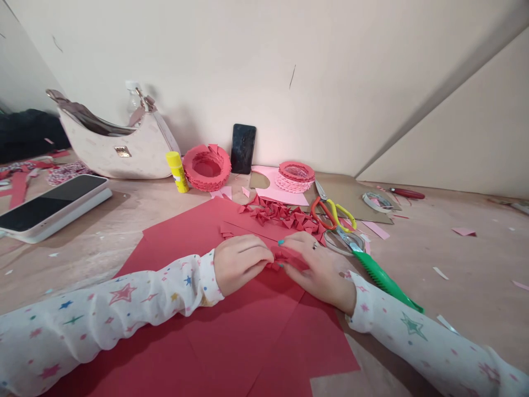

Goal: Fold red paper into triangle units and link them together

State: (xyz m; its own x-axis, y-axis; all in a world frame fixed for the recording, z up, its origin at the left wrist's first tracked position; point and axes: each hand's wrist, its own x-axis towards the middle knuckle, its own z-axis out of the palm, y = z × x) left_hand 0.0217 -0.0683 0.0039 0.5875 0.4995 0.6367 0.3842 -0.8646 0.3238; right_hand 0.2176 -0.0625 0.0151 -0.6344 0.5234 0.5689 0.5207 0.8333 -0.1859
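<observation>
Red piece [292,258] is pinched between left hand [239,262] and right hand [316,264], above flat sheets [231,331]; its folding looks unfinished. Far: large ring [206,185] and small ring [294,182] appear built. Nearer: folded bits [285,215] lie piled.

Papercraft work area on a table [479,270] against a pale wall [330,66]. The setting is indicated by red paper sheets [231,342], folded paper pieces [289,216], scissors [321,191], a glue stick [177,172] and scattered scraps [464,231].
</observation>
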